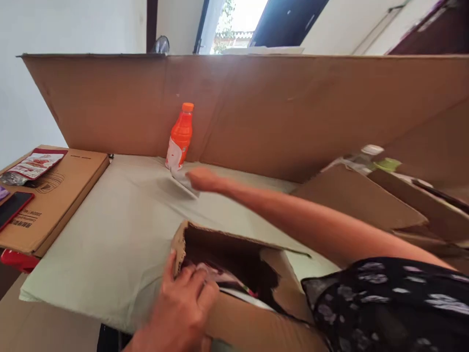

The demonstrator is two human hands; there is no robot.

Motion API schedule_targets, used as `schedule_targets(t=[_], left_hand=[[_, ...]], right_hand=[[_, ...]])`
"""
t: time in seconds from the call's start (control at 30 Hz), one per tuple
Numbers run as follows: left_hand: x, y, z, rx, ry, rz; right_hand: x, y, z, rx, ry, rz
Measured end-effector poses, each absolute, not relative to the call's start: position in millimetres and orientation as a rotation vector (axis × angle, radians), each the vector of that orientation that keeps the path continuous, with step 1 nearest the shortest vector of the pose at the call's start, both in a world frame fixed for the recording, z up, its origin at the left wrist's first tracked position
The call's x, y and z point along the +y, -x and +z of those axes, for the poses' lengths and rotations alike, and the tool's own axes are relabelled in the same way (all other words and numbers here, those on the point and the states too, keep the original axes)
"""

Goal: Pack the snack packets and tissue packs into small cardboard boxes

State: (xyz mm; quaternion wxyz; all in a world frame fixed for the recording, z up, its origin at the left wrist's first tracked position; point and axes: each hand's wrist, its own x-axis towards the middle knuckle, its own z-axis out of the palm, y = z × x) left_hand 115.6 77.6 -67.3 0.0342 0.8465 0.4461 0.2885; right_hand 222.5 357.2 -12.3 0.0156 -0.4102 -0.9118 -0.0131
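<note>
My right hand (202,179) reaches out across the pale green cloth surface, its fingers closed and blurred by motion. It grips a thin whitish sheet (183,184), whose kind I cannot make out, close to the foot of an orange drink bottle (180,139). The bottle stands upright with its cap on. Nearer to me, my left hand (186,298) is closed over the near left edge of an open cardboard box (256,322). Inside that box lie several things with white, pink and red parts, mostly in shadow.
A tall cardboard panel (293,107) runs along the back. On the left, a flat carton (76,181) bears a red-and-white pouch (40,164) and a phone (13,208). At the right stands another open cardboard box (366,195) holding a white-capped clear bottle (371,152) and a green item (388,165).
</note>
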Motion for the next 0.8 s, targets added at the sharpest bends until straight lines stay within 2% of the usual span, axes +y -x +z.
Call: schedule_targets(t=[0.1, 0.2, 0.33, 0.43, 0.57, 0.8], left_hand=[[75, -110, -50, 1.386, -2.548, 0.636], [74, -111, -48, 1.401, -2.529, 0.579], [74, -112, -44, 1.393, -2.493, 0.614], [73, -112, -39, 1.385, -2.505, 0.66], [73, -113, -38, 1.407, -2.526, 0.674], [73, -115, -37, 1.5, -2.488, 0.58]], right_hand=[[335, -277, 38, -2.668, 1.317, 0.145], [277, -337, 68, -2.286, 1.156, 0.188], [181, -393, 61, -1.967, 1.037, -0.09], [141, -408, 35, -2.095, 0.847, -0.147], [136, -400, 0, -2.415, 0.653, -0.162], [167, -341, -20, -3.063, 1.119, 0.05]])
